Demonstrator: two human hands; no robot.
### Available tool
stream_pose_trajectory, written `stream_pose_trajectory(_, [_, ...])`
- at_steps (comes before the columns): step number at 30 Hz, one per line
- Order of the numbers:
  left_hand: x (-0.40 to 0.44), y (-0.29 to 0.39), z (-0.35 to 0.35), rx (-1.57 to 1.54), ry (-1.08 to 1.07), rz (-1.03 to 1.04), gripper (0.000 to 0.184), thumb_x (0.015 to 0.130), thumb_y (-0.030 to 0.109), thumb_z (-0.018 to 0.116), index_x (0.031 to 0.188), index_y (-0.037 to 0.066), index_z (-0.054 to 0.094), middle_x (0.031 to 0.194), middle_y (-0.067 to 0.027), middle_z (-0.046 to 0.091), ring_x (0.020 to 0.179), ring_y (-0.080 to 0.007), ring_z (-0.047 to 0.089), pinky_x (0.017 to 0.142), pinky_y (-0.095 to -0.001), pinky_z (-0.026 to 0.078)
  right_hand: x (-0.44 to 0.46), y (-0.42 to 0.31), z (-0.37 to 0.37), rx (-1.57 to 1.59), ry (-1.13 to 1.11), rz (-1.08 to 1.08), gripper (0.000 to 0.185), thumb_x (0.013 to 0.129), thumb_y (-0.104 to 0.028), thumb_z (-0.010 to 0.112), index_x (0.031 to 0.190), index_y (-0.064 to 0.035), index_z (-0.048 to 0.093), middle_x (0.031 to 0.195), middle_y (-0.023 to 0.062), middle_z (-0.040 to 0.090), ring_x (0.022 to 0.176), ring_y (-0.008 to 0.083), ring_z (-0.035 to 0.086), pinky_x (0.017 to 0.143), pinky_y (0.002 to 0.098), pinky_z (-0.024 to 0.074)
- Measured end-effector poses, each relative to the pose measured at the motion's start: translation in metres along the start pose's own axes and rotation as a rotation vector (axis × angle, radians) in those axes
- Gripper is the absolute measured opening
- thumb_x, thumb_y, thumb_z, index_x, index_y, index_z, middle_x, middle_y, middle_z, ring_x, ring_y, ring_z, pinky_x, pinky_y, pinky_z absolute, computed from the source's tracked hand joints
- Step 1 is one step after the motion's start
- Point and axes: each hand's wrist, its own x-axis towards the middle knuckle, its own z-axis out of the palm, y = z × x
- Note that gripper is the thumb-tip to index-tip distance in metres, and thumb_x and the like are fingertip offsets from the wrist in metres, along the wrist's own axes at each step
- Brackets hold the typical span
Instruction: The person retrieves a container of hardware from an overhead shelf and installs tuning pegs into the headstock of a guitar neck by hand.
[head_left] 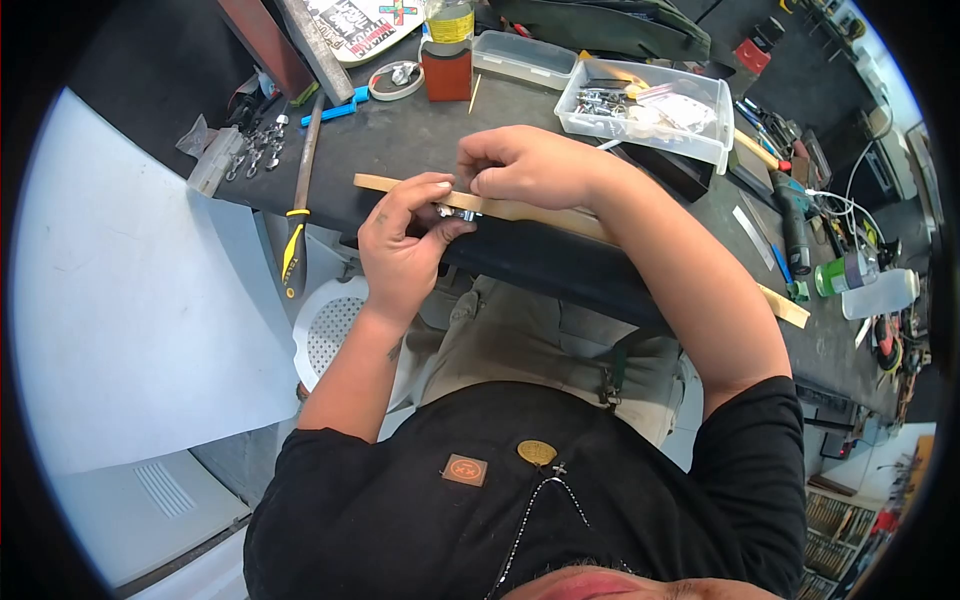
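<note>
Black short-sleeved shirt (620, 490), brown patch (465, 470)

Even, fairly bright light leaves soft shadows on the dark grey counter (400, 132). The large smooth white panel (165, 300) at left glows palest. The small silver metal part (461, 213) glints but looks slightly soft; wide-angle distortion bends the edges into black corners.

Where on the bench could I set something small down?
The bench looks bare between the long yellow-handled tool and the left hand, nearer than the white ring. Another bare patch lies between the right forearm and the metal ruler. It's crowded around the drill and the open parts bin.
</note>
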Motion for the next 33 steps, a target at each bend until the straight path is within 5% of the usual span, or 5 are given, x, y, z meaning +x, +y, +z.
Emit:
stream_pose_trajectory(3, [0.001,-0.002,0.002,-0.012,0.009,0.016,0.046,0.084,-0.015,0.081,0.124,0.002,0.067,0.131,-0.0147,0.070,0.090,-0.0105,0.067,0.081,-0.0273,0.063,0.006,-0.002,-0.011,-0.136,-0.185,0.069,0.038,0.105,-0.033,0.058,0.114,0.0018,0.072,0.102,0.0191,0.074,0.096,0.0307,0.068,0.086,0.0436,0.0524])
stream_pose_trajectory(6, [-0.001,-0.004,0.001,-0.010,0.010,0.027,0.046,0.084,-0.015,0.082,0.124,0.002,0.067,0.132,-0.0147,0.070,0.089,-0.0100,0.067,0.081,-0.0270,0.062,0.003,-0.017,-0.012,-0.144,-0.218,0.241,0.031,0.107,-0.029,0.060,0.104,0.0006,0.067,0.083,0.0057,0.061,0.083,0.0172,0.055,0.076,0.0372,0.0474])
stream_pose_trajectory(12, [0.000,0.000,0.001,0.012,0.004,0.012,0.045,0.085,-0.013,0.081,0.125,0.001,0.066,0.132,-0.0155,0.069,0.090,-0.0110,0.068,0.082,-0.0278,0.063,0.002,0.009,0.001,-0.035,-0.031,-0.055,0.043,0.111,-0.037,0.060,0.100,0.0033,0.070,0.073,0.0065,0.059,0.072,0.0174,0.052,0.069,0.0388,0.0463])
stream_pose_trajectory(15, [-0.002,-0.002,0.001,-0.007,0.000,0.009,0.042,0.087,-0.014,0.080,0.123,0.001,0.065,0.134,-0.0163,0.068,0.092,-0.0115,0.068,0.084,-0.0285,0.064,0.004,-0.005,-0.008,-0.135,-0.183,0.140,0.045,0.109,-0.041,0.058,0.114,0.0010,0.074,0.098,0.0170,0.075,0.094,0.0315,0.070,0.088,0.0446,0.0533])
stream_pose_trajectory(33, [0.011,0.054,0.012,0.228,0.086,-0.052,0.028,0.086,-0.008,0.081,0.112,-0.002,0.074,0.115,-0.0120,0.074,0.089,-0.0176,0.073,0.078,-0.0298,0.060,0.005,-0.005,-0.014,-0.091,-0.154,0.200,0.038,0.111,-0.037,0.060,0.114,-0.0010,0.074,0.085,0.0056,0.069,0.082,0.0162,0.060,0.080,0.0370,0.0513])
